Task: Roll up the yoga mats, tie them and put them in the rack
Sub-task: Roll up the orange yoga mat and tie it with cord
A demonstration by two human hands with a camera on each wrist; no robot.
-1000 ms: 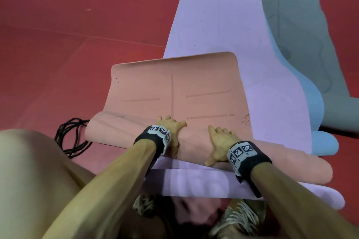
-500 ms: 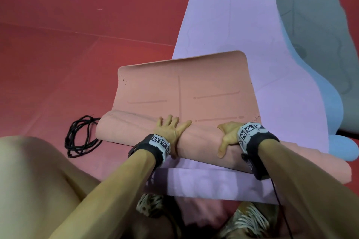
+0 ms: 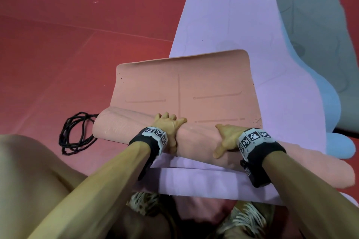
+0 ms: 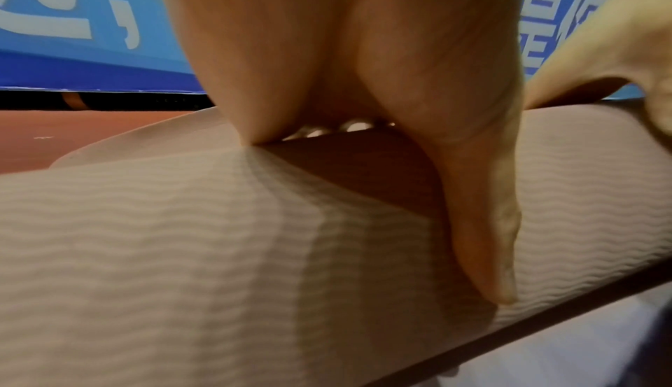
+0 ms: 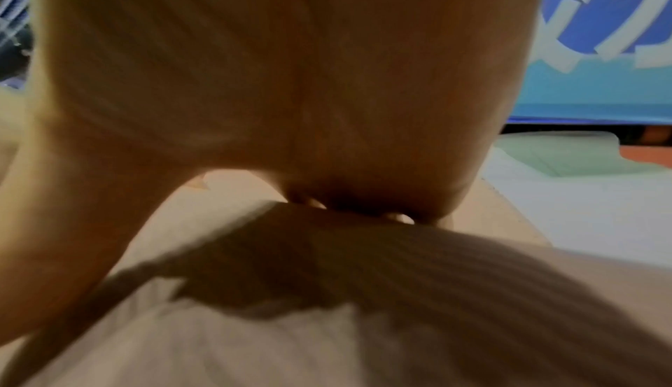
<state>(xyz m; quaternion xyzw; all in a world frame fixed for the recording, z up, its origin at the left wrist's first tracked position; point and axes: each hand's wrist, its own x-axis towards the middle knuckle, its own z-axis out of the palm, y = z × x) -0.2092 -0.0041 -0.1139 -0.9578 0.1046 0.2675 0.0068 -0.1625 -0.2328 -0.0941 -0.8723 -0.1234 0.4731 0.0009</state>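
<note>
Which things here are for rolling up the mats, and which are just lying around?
For the job:
- pink mat, half rolled
- left hand and right hand on the roll
- purple mat
- blue mat
- grey mat
- black cord, probably for tying

Lying about:
- shoes

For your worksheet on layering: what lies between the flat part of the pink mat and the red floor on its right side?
The lilac mat. In the head view the pink mat overlaps it on the right; on the left it lies directly on the red floor.

From the head we look down and forward over both arms at the pink mat [image 3: 184,87], while our wrist cameras sit very close behind each palm, sharing its rolled part.
</note>
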